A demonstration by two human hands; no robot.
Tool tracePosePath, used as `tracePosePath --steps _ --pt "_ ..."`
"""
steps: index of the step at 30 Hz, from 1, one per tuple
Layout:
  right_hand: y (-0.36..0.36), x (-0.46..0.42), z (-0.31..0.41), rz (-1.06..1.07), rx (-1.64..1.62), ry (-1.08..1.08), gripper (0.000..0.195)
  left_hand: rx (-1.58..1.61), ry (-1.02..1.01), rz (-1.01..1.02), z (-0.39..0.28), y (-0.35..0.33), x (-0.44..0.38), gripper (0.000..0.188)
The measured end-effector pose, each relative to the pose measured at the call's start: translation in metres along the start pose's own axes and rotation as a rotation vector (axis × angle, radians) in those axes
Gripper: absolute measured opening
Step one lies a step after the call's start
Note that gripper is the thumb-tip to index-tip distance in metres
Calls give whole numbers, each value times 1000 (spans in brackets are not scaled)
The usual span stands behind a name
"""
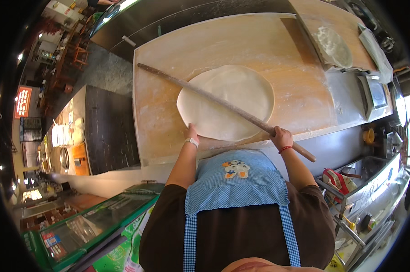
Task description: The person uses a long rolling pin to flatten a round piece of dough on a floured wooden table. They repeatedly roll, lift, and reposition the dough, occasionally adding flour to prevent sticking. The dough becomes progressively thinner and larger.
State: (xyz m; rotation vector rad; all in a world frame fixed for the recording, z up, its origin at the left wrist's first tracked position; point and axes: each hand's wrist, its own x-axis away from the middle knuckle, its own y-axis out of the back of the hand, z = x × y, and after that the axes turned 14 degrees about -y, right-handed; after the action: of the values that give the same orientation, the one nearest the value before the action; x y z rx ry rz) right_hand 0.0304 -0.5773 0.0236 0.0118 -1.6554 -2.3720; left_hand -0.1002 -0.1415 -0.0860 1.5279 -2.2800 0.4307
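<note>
A broad, thin sheet of pale dough (pixel 225 119) lies on the floured wooden board (pixel 157 129) before me. Across it slants a long wooden rolling pin (pixel 205 92), its far end over the board's left side and its near end past the front edge. My right hand (pixel 282 138) grips the pin near that close end, just off the dough's right edge. At the dough's lower left edge is my left hand (pixel 192 133), thumb on the rim of the sheet; its other fingers are hidden, so whether it pinches the dough is unclear.
A floury metal-coloured tray or bowl (pixel 334 47) and a plastic bag (pixel 376 54) are at the far right. A dark-sided counter (pixel 111 131) stands left of the board. Behind me on the left is a green-framed glass-top freezer (pixel 99 217); a metal rack (pixel 368 190) is at right.
</note>
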Motion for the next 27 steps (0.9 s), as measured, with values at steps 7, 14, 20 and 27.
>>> tracePosePath --steps 7,14,20,27 --pt "21 -6 -32 8 31 118 30 -39 94 -45 -26 -24 49 47" --pt "57 -79 -51 -78 41 325 29 56 122 -82 -24 -21 50 50" --pt "48 -131 -36 -261 4 260 33 78 256 135 -21 -8 55 46" --pt "-8 -133 -9 -231 -7 119 46 -40 563 768 -34 -58 127 42"
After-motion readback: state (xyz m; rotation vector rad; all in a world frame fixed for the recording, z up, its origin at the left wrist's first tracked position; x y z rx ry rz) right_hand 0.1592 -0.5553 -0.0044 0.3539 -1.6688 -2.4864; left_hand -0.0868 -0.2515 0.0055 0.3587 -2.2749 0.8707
